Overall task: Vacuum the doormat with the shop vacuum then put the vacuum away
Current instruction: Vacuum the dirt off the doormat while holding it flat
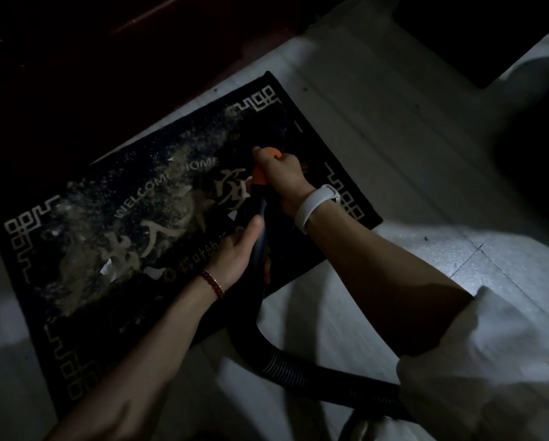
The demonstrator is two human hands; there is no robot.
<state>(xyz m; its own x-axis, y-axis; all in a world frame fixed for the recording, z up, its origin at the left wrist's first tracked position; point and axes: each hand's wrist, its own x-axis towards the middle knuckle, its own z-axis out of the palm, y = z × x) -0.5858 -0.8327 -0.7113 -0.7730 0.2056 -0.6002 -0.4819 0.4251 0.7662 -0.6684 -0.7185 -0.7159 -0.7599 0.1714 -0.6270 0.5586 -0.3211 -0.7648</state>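
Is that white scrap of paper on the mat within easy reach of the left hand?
Probably yes: the paper scrap lies bare just beside the left hand, but that hand grips the vacuum tube.

floor: pale tiles | door: dark red | light: dim

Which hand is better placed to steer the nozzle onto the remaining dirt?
Right. The right hand grips the orange nozzle end; the left hand holds the black wand farther back.
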